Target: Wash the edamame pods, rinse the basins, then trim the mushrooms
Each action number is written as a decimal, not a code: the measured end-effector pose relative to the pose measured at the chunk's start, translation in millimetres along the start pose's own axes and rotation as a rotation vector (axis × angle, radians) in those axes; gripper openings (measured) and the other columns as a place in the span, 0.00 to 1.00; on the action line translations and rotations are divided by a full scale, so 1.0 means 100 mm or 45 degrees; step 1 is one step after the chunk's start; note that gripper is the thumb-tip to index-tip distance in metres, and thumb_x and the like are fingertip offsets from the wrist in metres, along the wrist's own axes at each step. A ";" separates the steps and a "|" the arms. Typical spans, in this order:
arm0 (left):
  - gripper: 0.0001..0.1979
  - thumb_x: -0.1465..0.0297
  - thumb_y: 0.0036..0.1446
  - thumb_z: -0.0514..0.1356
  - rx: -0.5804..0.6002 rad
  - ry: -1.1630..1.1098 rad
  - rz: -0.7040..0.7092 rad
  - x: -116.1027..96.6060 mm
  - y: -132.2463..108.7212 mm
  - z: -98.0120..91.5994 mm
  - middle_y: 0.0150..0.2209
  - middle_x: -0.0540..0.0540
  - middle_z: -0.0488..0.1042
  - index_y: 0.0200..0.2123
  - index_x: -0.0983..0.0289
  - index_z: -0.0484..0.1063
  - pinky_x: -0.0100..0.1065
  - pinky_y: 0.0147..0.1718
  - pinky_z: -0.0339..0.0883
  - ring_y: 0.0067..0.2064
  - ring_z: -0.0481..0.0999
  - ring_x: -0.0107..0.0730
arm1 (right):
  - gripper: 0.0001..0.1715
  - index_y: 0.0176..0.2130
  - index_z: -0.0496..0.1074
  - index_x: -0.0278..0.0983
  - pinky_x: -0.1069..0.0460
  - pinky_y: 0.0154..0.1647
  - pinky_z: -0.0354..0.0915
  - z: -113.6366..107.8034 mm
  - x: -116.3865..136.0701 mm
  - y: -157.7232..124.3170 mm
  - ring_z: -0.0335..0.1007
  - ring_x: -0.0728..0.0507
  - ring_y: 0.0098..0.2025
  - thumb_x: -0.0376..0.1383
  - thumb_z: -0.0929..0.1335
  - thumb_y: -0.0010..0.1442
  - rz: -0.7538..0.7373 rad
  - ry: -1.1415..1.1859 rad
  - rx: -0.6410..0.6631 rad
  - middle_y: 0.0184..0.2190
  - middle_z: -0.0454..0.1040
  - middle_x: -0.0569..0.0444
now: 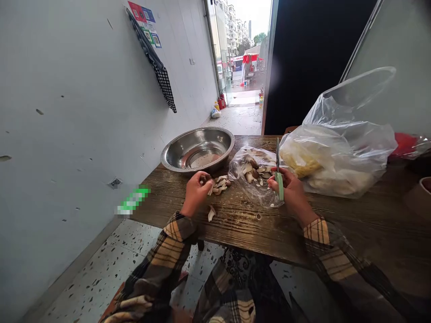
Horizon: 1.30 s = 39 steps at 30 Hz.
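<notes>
My right hand [290, 190] is closed around a pair of scissors [279, 184] with green handles, blades pointing up and away. My left hand [198, 192] is pinched at the near rim of a steel basin [198, 150], with what looks like a brownish mushroom piece partly hidden by the fingers. Just right of it lies a small heap of mushroom pieces [220, 185] on the wooden table [235, 220]. One single mushroom piece [211, 214] sits closer to me. Between my hands, an opened clear plastic bag [247, 190] holds more mushrooms [253, 170].
A big clear plastic bag [340, 157] with yellowish contents stands on the right of the table. Behind it is something red [404, 144] in plastic. A cup-like container [424, 188] is at the right edge. The white wall [84, 112] borders the table's left.
</notes>
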<state>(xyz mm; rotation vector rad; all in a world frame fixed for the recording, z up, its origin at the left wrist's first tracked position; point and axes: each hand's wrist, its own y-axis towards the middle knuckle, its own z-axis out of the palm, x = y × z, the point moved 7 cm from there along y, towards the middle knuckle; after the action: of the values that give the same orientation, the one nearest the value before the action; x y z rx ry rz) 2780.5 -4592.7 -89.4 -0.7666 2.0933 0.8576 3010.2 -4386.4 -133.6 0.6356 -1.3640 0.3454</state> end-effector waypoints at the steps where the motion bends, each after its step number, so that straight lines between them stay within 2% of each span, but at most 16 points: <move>1: 0.08 0.67 0.48 0.61 -0.041 0.087 -0.001 0.12 0.00 -0.06 0.31 0.51 0.73 0.33 0.64 0.72 0.32 0.36 0.64 0.32 0.70 0.31 | 0.29 0.48 0.69 0.40 0.49 0.32 0.69 0.00 -0.01 0.00 0.71 0.45 0.30 0.45 0.75 0.48 -0.001 -0.006 0.001 0.32 0.74 0.55; 3: 0.12 0.65 0.48 0.62 -0.041 0.196 0.005 0.31 -0.03 -0.08 0.36 0.55 0.75 0.37 0.64 0.73 0.36 0.42 0.66 0.39 0.73 0.36 | 0.29 0.48 0.70 0.39 0.49 0.33 0.69 -0.01 -0.02 0.01 0.72 0.45 0.31 0.45 0.75 0.48 0.003 -0.007 0.000 0.32 0.75 0.55; 5: 0.21 0.61 0.50 0.62 0.025 0.227 0.047 0.40 -0.10 -0.04 0.47 0.60 0.75 0.46 0.65 0.73 0.41 0.51 0.63 0.49 0.73 0.42 | 0.30 0.48 0.70 0.39 0.48 0.34 0.69 -0.01 -0.04 0.01 0.72 0.45 0.31 0.45 0.76 0.47 0.014 0.004 0.002 0.32 0.75 0.55; 7: 0.30 0.58 0.52 0.62 0.118 0.253 0.137 0.39 -0.22 0.01 0.58 0.64 0.68 0.56 0.64 0.67 0.45 0.59 0.56 0.60 0.66 0.46 | 0.31 0.48 0.70 0.39 0.49 0.32 0.69 -0.02 -0.05 0.01 0.72 0.45 0.30 0.45 0.76 0.46 0.027 0.014 -0.001 0.31 0.75 0.55; 9: 0.38 0.56 0.51 0.64 0.215 0.342 0.226 0.34 -0.37 0.03 0.66 0.65 0.58 0.63 0.63 0.60 0.47 0.64 0.49 0.66 0.56 0.49 | 0.32 0.48 0.70 0.39 0.49 0.31 0.69 -0.03 -0.06 0.01 0.72 0.46 0.29 0.45 0.77 0.45 0.039 0.019 -0.008 0.31 0.76 0.55; 12: 0.51 0.54 0.42 0.70 0.339 0.556 0.260 0.36 -0.54 0.03 0.70 0.64 0.48 0.67 0.59 0.53 0.53 0.66 0.40 0.70 0.46 0.56 | 0.31 0.48 0.71 0.40 0.49 0.30 0.69 -0.03 -0.07 0.00 0.72 0.46 0.28 0.44 0.77 0.44 0.057 0.030 -0.008 0.31 0.76 0.55; 14: 0.55 0.55 0.39 0.72 0.357 0.670 0.223 0.45 -0.57 0.03 0.71 0.64 0.45 0.68 0.57 0.51 0.57 0.65 0.38 0.70 0.42 0.60 | 0.32 0.48 0.71 0.40 0.49 0.31 0.69 -0.02 -0.07 0.00 0.72 0.46 0.28 0.44 0.77 0.44 0.067 0.030 0.003 0.31 0.76 0.55; 17: 0.51 0.58 0.47 0.68 0.356 0.686 0.239 0.54 -0.48 0.07 0.71 0.66 0.44 0.69 0.59 0.47 0.55 0.65 0.43 0.70 0.45 0.56 | 0.32 0.48 0.71 0.40 0.49 0.31 0.69 0.00 -0.07 0.01 0.72 0.45 0.29 0.44 0.77 0.44 0.074 0.028 0.004 0.30 0.76 0.55; 19: 0.46 0.61 0.52 0.65 0.377 0.670 0.297 0.53 -0.37 0.13 0.70 0.67 0.44 0.69 0.61 0.46 0.52 0.64 0.47 0.70 0.47 0.52 | 0.32 0.47 0.71 0.39 0.49 0.30 0.69 0.00 -0.07 0.01 0.72 0.46 0.28 0.45 0.77 0.44 0.074 0.031 -0.004 0.30 0.75 0.56; 22: 0.42 0.63 0.54 0.63 0.323 0.796 0.298 0.44 -0.26 0.13 0.70 0.66 0.48 0.69 0.61 0.48 0.57 0.64 0.46 0.69 0.49 0.55 | 0.31 0.47 0.71 0.39 0.49 0.31 0.69 -0.01 -0.07 0.03 0.72 0.46 0.29 0.46 0.77 0.45 0.061 0.031 0.003 0.29 0.75 0.56; 25: 0.37 0.63 0.54 0.64 0.176 0.916 0.306 0.21 -0.25 0.05 0.67 0.64 0.55 0.66 0.60 0.56 0.63 0.62 0.46 0.67 0.54 0.61 | 0.31 0.48 0.71 0.40 0.49 0.32 0.70 -0.01 -0.07 0.04 0.72 0.46 0.28 0.46 0.76 0.45 0.043 0.021 0.011 0.30 0.75 0.56; 28: 0.25 0.65 0.59 0.60 0.136 0.713 0.469 -0.14 -0.30 0.10 0.60 0.64 0.66 0.59 0.62 0.65 0.53 0.60 0.57 0.61 0.64 0.51 | 0.31 0.48 0.71 0.40 0.48 0.32 0.70 0.00 -0.07 0.04 0.72 0.45 0.29 0.45 0.76 0.46 0.035 0.031 0.008 0.30 0.75 0.55; 31: 0.16 0.68 0.62 0.56 0.245 0.370 0.616 -0.48 -0.29 0.38 0.52 0.60 0.73 0.53 0.62 0.70 0.40 0.53 0.68 0.52 0.74 0.39 | 0.30 0.47 0.71 0.40 0.49 0.31 0.70 0.01 -0.06 0.05 0.71 0.45 0.28 0.45 0.76 0.46 0.040 0.052 0.014 0.30 0.75 0.56; 34: 0.13 0.71 0.62 0.55 0.413 0.199 0.722 -0.72 -0.22 0.82 0.49 0.58 0.75 0.49 0.61 0.72 0.38 0.51 0.69 0.49 0.76 0.36 | 0.29 0.47 0.71 0.41 0.49 0.30 0.69 0.02 -0.06 0.06 0.71 0.45 0.28 0.44 0.76 0.45 0.040 0.067 0.021 0.29 0.74 0.56; 37: 0.14 0.75 0.60 0.55 0.434 0.304 0.741 -0.77 -0.07 1.19 0.51 0.59 0.74 0.48 0.62 0.73 0.40 0.54 0.66 0.53 0.73 0.39 | 0.30 0.47 0.71 0.40 0.49 0.30 0.70 0.02 -0.06 0.07 0.71 0.46 0.27 0.44 0.76 0.44 0.036 0.068 0.018 0.29 0.75 0.56; 39: 0.15 0.77 0.59 0.54 0.376 0.498 0.667 -0.69 0.07 1.32 0.51 0.63 0.73 0.48 0.65 0.72 0.43 0.55 0.64 0.54 0.72 0.43 | 0.31 0.48 0.71 0.40 0.48 0.30 0.70 0.02 -0.06 0.08 0.71 0.46 0.27 0.44 0.76 0.45 0.026 0.059 0.019 0.29 0.75 0.56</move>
<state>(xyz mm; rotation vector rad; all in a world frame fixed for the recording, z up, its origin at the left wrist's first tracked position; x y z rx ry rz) 2866.9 -4470.9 -98.9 -0.2344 2.7591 0.6678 3002.6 -4380.7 -137.5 0.6225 -1.3255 0.3848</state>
